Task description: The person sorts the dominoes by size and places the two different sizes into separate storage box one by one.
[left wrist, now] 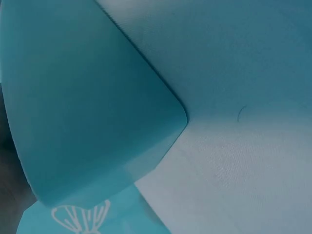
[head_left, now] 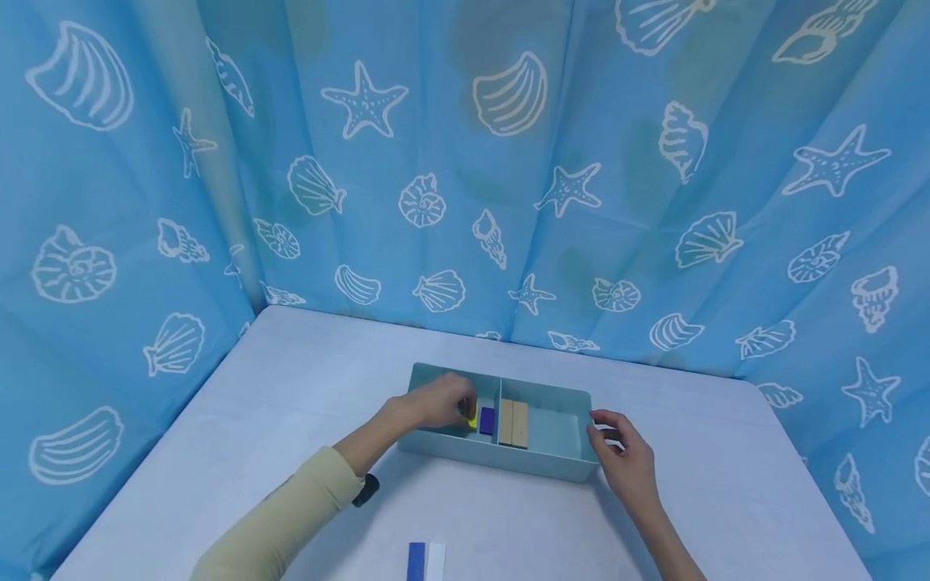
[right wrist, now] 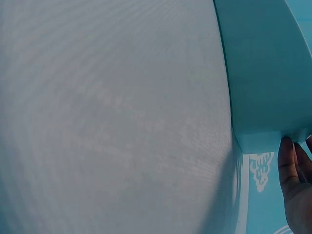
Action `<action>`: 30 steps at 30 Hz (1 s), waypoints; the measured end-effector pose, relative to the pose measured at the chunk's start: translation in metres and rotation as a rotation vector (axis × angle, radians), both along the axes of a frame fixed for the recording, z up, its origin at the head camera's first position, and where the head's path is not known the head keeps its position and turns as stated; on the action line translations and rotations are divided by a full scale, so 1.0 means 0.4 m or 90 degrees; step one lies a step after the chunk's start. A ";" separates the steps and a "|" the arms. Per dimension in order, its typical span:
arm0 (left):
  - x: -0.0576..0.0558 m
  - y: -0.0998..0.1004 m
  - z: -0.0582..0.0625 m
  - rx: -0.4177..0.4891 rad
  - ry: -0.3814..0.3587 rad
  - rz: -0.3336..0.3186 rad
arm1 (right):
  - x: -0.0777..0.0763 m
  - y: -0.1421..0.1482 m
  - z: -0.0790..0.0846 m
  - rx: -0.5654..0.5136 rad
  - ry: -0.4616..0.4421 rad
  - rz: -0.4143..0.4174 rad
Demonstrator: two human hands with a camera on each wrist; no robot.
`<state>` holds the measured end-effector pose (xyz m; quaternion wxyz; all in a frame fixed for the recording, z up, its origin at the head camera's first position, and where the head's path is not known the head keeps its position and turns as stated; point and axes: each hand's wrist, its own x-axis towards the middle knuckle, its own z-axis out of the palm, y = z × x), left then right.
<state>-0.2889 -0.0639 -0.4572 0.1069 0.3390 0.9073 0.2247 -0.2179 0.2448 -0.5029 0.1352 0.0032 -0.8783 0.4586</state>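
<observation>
A pale blue-green box [head_left: 501,458] with a divider stands on the table, its walls also filling parts of both wrist views. My left hand [head_left: 436,401] reaches into the left compartment, fingers curled down, and pinches a yellow block [head_left: 473,420] that they partly cover. Just right of it lies a purple block [head_left: 487,420]. Beyond the divider, two wooden blocks [head_left: 513,424] lie side by side against it. At the box's right end my right hand [head_left: 625,456] holds the end wall, thumb and index finger at the rim; other fingers touch the outside in the right wrist view.
Near the front edge of the white table [head_left: 327,347], a blue strip [head_left: 416,561] and a white strip [head_left: 435,561] lie side by side. A blue curtain [head_left: 450,242] with white shell prints hangs behind and along the sides.
</observation>
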 end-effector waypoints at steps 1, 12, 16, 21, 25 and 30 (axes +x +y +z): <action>-0.001 0.002 -0.001 -0.005 -0.001 -0.001 | 0.001 0.000 0.000 -0.001 0.002 0.001; -0.010 0.012 -0.018 -0.018 -0.003 0.001 | 0.001 0.003 -0.005 -0.007 0.005 0.002; -0.011 0.015 -0.027 -0.015 0.003 0.000 | 0.001 0.003 -0.004 -0.008 0.000 0.001; -0.010 0.020 -0.026 -0.019 0.002 -0.004 | 0.002 0.003 -0.004 -0.016 0.009 0.006; -0.010 0.022 -0.026 -0.025 0.002 -0.003 | 0.003 0.003 -0.003 -0.012 0.018 0.009; -0.011 0.023 -0.028 -0.027 -0.003 0.001 | 0.003 0.004 -0.003 -0.010 0.018 0.009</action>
